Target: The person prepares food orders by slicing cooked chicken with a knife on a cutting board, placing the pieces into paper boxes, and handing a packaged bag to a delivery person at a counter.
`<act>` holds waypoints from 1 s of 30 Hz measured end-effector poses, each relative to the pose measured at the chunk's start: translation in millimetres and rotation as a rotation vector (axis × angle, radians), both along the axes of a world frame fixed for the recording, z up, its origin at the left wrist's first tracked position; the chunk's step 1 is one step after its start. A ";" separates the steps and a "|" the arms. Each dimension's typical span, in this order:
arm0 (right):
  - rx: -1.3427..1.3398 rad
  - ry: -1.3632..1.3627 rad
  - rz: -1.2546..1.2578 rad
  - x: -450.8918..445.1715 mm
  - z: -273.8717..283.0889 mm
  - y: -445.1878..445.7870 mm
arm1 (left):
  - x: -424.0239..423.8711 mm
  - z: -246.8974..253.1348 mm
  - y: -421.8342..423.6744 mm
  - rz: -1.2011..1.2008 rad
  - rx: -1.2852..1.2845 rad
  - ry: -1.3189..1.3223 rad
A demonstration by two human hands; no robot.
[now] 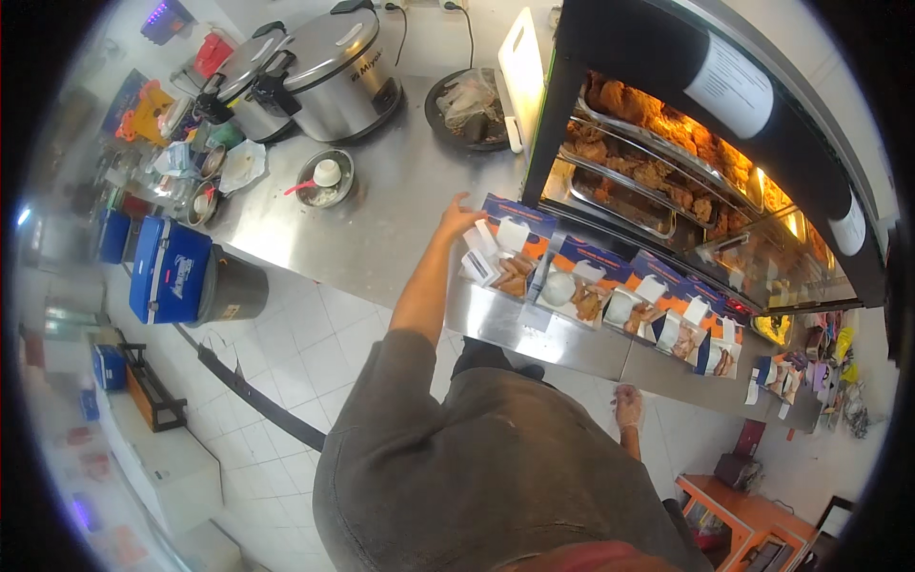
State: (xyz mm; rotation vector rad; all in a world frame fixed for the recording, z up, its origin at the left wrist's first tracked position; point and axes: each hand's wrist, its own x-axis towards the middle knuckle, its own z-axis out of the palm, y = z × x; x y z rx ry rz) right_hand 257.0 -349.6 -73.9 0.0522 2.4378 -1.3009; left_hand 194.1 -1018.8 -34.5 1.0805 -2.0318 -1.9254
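My left hand (460, 216), bare, is at the left end of a row of opened paper food boxes on the steel counter, its fingers spread beside the flap of the leftmost box (527, 247). That box holds fried chicken pieces (512, 275). The neighbouring box holds a pale wrapped mound (558, 288) and fried chicken (589, 300); several more filled boxes (678, 333) continue to the right. My right hand (628, 406), in a clear plastic glove, hangs low near the counter's front edge, touching none of the boxes; its fingers look curled and nothing shows in them.
A lit glass display warmer (743, 286) with trays of fried chicken (643, 171) stands behind the boxes. Two large rice cookers (332, 86), a steel bowl with a cup (326, 178) and a black pan (468, 111) are on the counter. A blue cooler (171, 270) rests beside a grey bin (239, 286).
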 end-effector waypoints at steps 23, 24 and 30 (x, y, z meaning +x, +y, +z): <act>0.065 0.234 0.006 -4.6 -40.5 -101.0 | 16.9 323.9 69.2 -0.940 -0.296 0.448; 0.096 0.256 0.009 -6.2 -44.6 -90.9 | 11.7 382.8 66.8 -1.100 -0.552 0.446; 0.168 0.386 0.056 -37.7 -13.9 -89.1 | -63.5 587.4 95.9 -0.838 -1.217 0.963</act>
